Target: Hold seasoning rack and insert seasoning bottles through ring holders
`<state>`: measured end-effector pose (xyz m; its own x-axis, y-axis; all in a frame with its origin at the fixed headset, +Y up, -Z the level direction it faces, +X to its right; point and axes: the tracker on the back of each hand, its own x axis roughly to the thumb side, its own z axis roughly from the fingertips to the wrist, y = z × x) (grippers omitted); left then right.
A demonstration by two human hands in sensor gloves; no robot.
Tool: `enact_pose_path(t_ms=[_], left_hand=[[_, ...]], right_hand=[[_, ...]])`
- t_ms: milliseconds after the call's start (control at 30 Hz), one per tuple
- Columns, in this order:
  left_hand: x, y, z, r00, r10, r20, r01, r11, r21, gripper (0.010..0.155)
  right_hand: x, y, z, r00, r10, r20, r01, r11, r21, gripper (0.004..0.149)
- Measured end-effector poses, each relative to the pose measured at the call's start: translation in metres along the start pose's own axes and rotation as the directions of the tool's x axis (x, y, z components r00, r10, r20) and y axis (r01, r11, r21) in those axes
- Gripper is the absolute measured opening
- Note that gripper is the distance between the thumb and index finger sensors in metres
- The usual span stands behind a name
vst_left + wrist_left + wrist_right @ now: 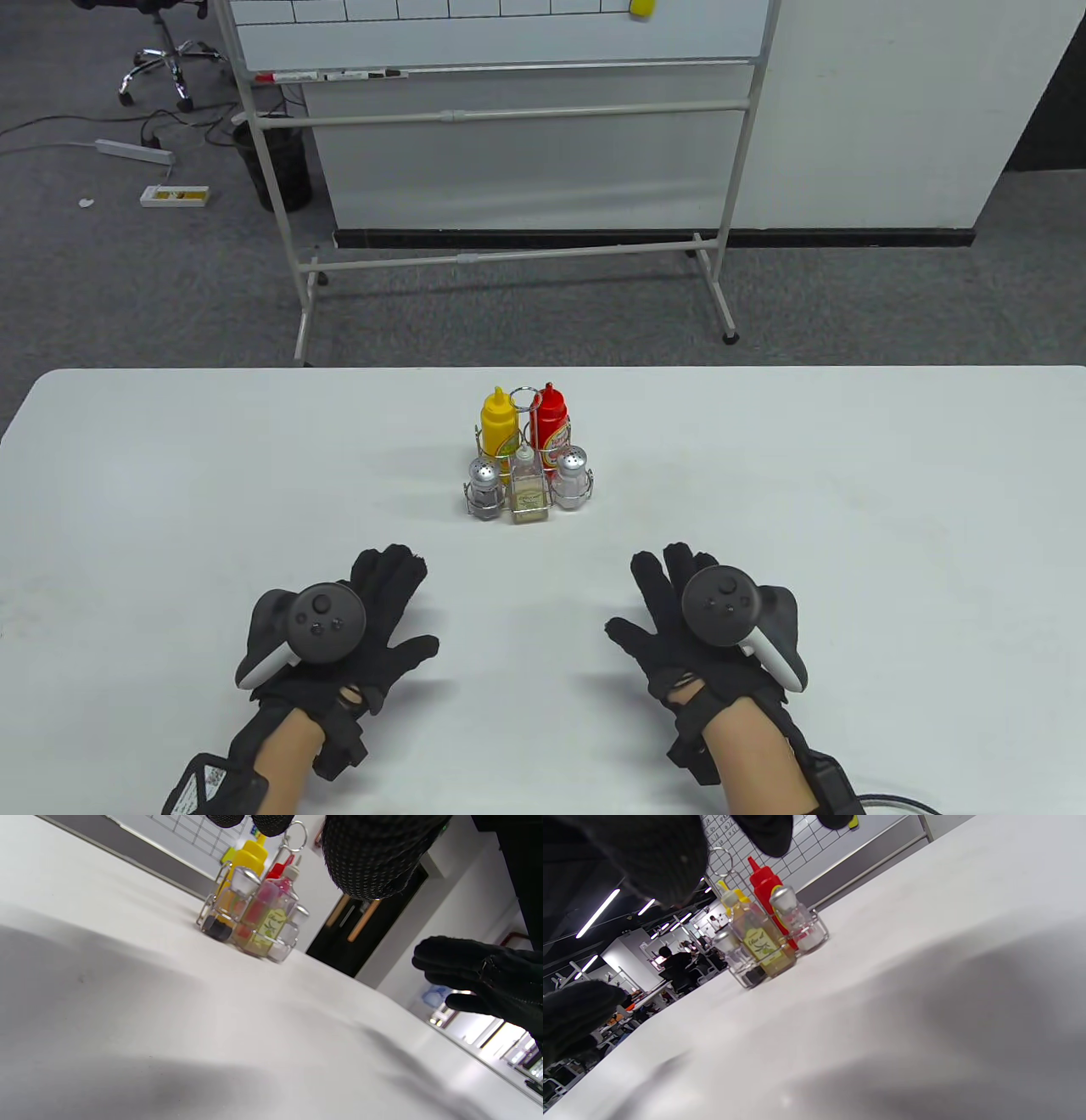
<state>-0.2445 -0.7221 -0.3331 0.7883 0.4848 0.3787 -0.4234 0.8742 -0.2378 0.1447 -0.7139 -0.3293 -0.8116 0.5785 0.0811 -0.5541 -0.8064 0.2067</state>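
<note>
Rack point(528, 463) sits mid-table point(848, 509) with all five bottles in its rings, left hand point(339, 632) and right hand point(704, 628) flat nearby, fingers spread, holding nothing.

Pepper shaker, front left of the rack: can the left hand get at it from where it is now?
Probably yes. The left hand lies open near the table edge, and only bare table shows between it and the pepper shaker.

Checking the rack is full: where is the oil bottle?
Table view: the oil bottle stands front and centre in the rack, between the two shakers.
</note>
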Motion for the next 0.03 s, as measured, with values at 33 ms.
enact_pose_path(t_ms=[33], left_hand=[[0.0002,0.0000,0.0001,1.000,-0.001,0.001,0.001,1.000,-0.001,0.089]], right_hand=[[0.0000,-0.0001,0.0001,1.000,-0.001,-0.001,0.001,1.000,0.000,0.087]])
